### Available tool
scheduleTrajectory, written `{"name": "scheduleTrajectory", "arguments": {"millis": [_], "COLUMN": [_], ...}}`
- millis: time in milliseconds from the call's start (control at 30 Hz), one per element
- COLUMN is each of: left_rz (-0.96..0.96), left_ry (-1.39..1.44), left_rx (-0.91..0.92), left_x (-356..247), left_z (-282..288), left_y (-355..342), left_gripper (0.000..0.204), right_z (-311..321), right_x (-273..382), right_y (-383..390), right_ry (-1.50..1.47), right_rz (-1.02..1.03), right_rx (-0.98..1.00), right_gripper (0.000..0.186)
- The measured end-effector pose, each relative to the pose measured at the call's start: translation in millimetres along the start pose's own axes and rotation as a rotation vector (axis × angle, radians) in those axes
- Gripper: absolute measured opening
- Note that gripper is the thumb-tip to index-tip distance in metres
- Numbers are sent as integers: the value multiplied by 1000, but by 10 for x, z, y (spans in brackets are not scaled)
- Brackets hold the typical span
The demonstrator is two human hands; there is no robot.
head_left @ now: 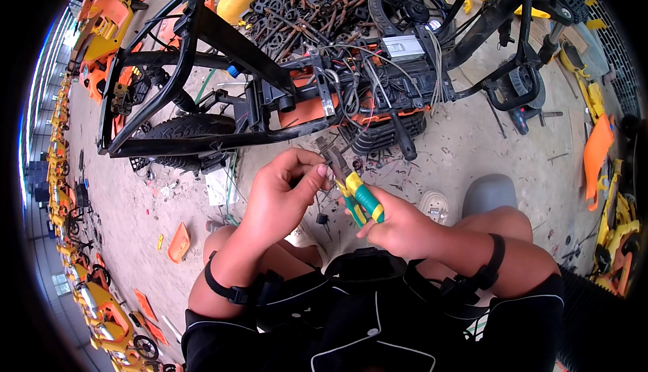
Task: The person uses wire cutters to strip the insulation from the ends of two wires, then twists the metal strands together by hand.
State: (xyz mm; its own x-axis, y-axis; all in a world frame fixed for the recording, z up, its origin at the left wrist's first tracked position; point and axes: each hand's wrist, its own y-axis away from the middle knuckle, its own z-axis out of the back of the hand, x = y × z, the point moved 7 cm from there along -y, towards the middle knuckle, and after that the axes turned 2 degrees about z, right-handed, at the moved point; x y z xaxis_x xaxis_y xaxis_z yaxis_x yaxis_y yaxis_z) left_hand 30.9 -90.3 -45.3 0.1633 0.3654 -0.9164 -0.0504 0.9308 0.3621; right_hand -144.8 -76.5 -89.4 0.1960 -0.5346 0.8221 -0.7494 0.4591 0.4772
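My right hand [398, 227] is closed round the green and yellow handles of a pair of pliers [365, 200], whose metal jaws point up and to the left. Close beside the jaws, my left hand [283, 186] is closed in a pinch. Something small and pale shows at its fingertips, too small to name. Just beyond both hands lies a black vehicle frame [223, 144] with bundled wires [351, 89] and orange panels. Across its middle rests a screwdriver [403, 137] with a black handle, near a silver box [405, 47].
A heap of rusty metal parts [304, 8] lies behind the frame. One wheel [408, 6] lies at the back. A power tool [520, 119] is on the floor at right, near an orange panel [598, 153]. Yellow vehicles [101, 304] line the left side. A grey stool [489, 195] stands by my leg.
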Motion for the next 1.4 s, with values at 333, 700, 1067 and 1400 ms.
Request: {"name": "scheduleTrajectory", "arguments": {"millis": [333,700,1067,1400], "left_rz": [-16,-12,-80,-117], "left_ry": [-12,-3,33,28], "left_rx": [8,45,50,67], "left_x": [-23,-35,-132,-111], "left_z": [-3,-9,-18,-3], "left_y": [11,34,90,105], "left_gripper": [11,14,14,19], "right_z": [27,24,-24,-54], "right_x": [-16,78,119,152], "right_y": [-28,-8,6,-1], "right_ry": [88,200,118,62], "right_rz": [8,84,125,107], "right_rx": [-16,-17,8,52], "right_gripper": [64,60,66,50]}}
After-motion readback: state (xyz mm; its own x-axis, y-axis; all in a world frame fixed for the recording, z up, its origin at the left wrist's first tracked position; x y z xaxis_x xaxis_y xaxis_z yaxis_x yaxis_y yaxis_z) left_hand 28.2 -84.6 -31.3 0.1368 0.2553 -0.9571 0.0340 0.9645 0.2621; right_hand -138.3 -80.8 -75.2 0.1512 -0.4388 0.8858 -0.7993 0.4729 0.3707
